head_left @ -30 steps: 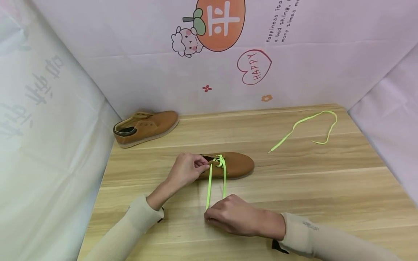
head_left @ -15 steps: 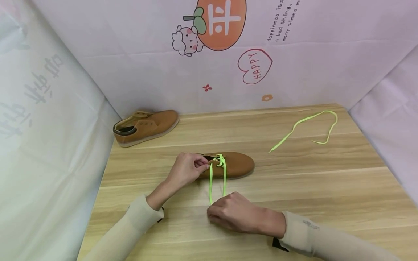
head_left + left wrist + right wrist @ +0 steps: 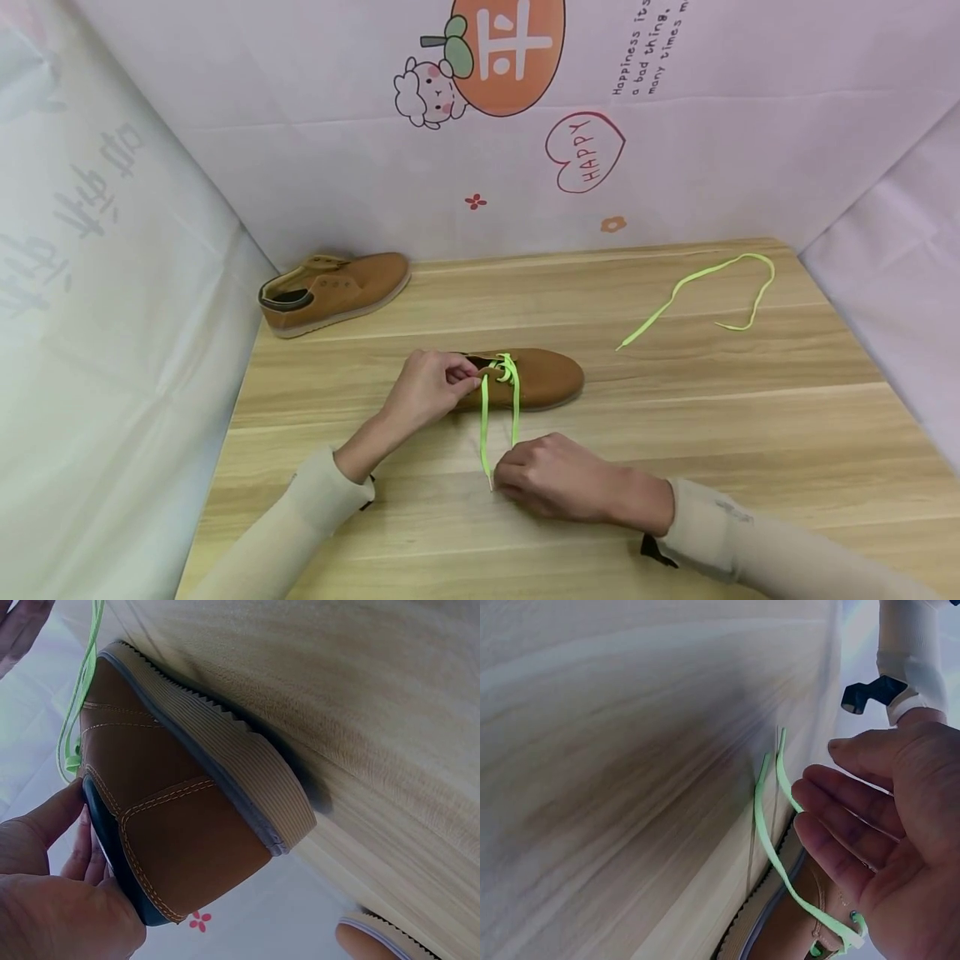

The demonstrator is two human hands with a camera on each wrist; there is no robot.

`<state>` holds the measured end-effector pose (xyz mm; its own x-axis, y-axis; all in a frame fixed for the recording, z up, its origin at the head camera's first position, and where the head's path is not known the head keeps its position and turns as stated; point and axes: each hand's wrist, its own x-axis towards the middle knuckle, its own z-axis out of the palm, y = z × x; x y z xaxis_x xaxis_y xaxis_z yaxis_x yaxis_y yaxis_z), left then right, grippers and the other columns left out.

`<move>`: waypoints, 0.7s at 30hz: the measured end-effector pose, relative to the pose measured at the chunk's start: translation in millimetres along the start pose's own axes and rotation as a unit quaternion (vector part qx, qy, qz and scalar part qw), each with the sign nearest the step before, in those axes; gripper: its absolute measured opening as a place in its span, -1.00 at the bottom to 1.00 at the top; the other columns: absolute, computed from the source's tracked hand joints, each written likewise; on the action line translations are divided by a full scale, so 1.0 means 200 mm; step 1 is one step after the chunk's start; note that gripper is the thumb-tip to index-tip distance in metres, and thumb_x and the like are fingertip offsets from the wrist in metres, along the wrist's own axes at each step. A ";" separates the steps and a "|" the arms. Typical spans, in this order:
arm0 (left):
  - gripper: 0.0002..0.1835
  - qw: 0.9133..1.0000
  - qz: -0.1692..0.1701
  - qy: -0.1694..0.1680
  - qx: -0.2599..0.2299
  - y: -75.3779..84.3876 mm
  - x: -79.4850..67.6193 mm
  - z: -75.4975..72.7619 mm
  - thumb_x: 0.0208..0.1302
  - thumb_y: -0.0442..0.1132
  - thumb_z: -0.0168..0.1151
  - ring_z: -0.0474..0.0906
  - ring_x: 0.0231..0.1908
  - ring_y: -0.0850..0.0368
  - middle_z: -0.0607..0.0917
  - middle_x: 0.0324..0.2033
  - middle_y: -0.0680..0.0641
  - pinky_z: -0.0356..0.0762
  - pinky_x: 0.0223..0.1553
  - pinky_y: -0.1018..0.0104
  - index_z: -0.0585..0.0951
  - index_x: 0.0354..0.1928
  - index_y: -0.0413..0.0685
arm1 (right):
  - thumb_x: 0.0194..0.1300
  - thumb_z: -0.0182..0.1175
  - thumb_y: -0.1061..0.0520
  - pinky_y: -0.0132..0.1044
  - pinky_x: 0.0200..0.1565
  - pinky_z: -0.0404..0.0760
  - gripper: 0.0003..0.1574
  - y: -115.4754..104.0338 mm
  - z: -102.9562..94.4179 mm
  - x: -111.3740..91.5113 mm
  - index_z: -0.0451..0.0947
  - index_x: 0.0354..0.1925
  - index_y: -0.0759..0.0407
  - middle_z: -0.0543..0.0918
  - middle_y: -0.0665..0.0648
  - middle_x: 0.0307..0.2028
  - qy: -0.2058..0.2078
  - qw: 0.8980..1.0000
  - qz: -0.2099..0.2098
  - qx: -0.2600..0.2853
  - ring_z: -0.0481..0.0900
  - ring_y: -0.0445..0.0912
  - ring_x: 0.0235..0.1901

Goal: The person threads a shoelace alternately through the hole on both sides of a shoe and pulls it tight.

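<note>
A brown leather shoe (image 3: 551,379) lies on the table, toe to the right, with a neon green shoelace (image 3: 484,425) through its eyelets. Both lace ends trail toward the front. With thumb and fingers my left hand (image 3: 431,383) pinches the shoe's upper edge by the eyelets; in the left wrist view the thumb (image 3: 56,817) presses at the collar. My right hand (image 3: 551,479) is just right of the lace ends, low over the table. In the right wrist view its fingers (image 3: 847,817) are loosely bent with nothing gripped, and one lace strand passes behind the fingertips.
A second brown shoe (image 3: 337,292), without a lace, stands at the back left against the wall. Another green shoelace (image 3: 678,287) lies curved at the back right of the wooden table (image 3: 712,433). White printed sheets (image 3: 337,183) enclose the back and sides.
My right hand has let go of the lace and shifted up and to the right; the left strand went from taut to slack, its tip now showing. The left hand stays put.
</note>
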<state>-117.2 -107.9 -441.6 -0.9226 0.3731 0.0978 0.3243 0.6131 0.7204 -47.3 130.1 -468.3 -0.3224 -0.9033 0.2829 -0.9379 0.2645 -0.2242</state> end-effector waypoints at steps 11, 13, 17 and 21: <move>-0.95 1.000 0.005 0.003 -0.015 0.00 0.00 -0.01 0.31 -0.30 0.51 0.73 -0.39 0.30 0.84 -0.39 0.03 0.68 -0.30 0.43 0.83 -0.27 -0.14 | 0.25 0.40 0.34 -0.34 0.02 0.68 -0.69 0.04 0.00 -0.02 0.73 -0.07 0.07 0.75 -0.08 -0.08 -0.052 0.998 -0.021 -0.022 0.69 -0.21 -0.02; -0.95 1.000 -0.001 0.009 -0.028 0.01 0.00 -0.01 0.33 -0.29 0.50 0.74 -0.40 0.30 0.84 -0.38 0.02 0.68 -0.33 0.42 0.83 -0.26 -0.12 | 0.29 0.40 0.32 -0.34 0.04 0.68 -0.73 0.05 0.00 -0.02 0.74 -0.06 0.08 0.76 -0.06 -0.07 -0.057 0.998 -0.026 -0.026 0.69 -0.19 -0.01; -0.97 0.998 -0.002 0.037 -0.054 0.00 -0.01 -0.01 0.35 -0.32 0.47 0.75 -0.41 0.27 0.85 -0.35 -0.01 0.69 -0.38 0.41 0.83 -0.23 -0.11 | 0.37 0.39 0.28 -0.32 0.06 0.67 -0.82 0.06 0.01 -0.02 0.78 -0.08 0.09 0.77 -0.04 -0.07 -0.058 0.997 -0.037 -0.040 0.69 -0.18 -0.02; -0.93 0.994 0.035 0.088 -0.050 -0.01 -0.01 -0.01 0.33 -0.41 0.45 0.77 -0.36 0.20 0.86 -0.30 -0.04 0.71 -0.33 0.38 0.82 -0.18 -0.17 | 0.36 0.39 0.26 -0.33 0.02 0.67 -0.88 0.07 0.02 -0.02 0.80 -0.17 0.07 0.76 -0.04 -0.13 -0.045 0.996 -0.045 -0.059 0.69 -0.18 -0.09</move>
<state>-115.8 -111.3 -440.8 -0.9234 0.2792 0.2633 0.3753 0.5136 0.7716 -58.8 136.4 -476.1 -0.2291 -0.9502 0.2113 -0.9726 0.2147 -0.0894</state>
